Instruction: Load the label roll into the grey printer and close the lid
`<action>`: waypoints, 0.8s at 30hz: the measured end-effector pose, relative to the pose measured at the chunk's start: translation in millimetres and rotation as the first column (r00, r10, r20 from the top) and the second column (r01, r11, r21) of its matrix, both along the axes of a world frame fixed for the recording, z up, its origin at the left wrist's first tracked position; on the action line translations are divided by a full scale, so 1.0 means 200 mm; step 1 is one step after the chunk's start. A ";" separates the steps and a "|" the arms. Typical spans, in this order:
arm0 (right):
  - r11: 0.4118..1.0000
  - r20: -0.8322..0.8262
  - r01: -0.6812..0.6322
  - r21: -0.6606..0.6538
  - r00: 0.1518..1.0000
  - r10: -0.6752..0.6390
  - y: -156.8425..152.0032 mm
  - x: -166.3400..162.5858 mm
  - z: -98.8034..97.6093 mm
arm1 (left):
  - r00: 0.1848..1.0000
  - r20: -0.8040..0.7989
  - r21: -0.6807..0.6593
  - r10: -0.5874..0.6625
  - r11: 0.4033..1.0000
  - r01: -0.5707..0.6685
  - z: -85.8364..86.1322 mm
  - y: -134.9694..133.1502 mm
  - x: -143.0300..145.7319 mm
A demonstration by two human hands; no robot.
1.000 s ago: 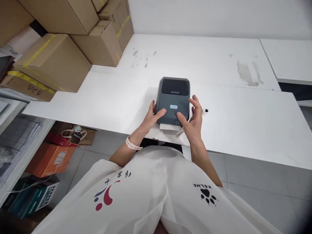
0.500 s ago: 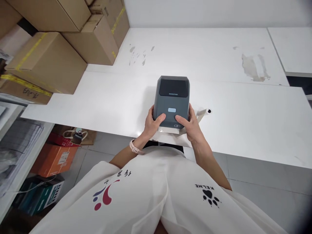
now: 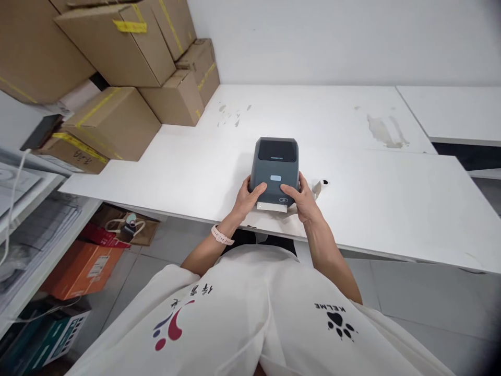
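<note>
Two bare hands on one device. Left hand (image 3: 246, 201) and right hand (image 3: 307, 202) grip opposite sides of the grey device (image 3: 275, 191), both thumbs flat on top. Device: boxy, rounded corners, matte shell, glossy black panel, one pale oblong button; over the front of the white table (image 3: 391, 203), resting or slightly raised, cannot tell. Table smooth, two stained patches. One white paper strip (image 3: 272, 208) juts from the device's near edge; one small white roll (image 3: 320, 187), dark core, just beyond the right hand. One pink wristband (image 3: 222, 235), left wrist. Cardboard boxes (image 3: 115, 122), at least seven, yellow-taped in places, stacked left; contents hidden. One orange box (image 3: 82, 269), lower left, contents hidden.
</note>
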State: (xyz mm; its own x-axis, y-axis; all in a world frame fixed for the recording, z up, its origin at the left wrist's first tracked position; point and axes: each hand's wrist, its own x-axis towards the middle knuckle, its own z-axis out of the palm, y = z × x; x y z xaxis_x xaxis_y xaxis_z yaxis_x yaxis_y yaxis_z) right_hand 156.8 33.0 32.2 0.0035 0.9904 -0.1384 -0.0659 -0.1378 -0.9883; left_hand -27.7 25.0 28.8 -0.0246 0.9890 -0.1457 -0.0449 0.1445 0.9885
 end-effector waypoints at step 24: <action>0.994 0.123 0.078 -0.078 0.990 -0.068 0.15 -0.02 0.12 | 0.975 0.172 -0.231 -0.141 0.956 0.179 -0.03 -0.16 0.05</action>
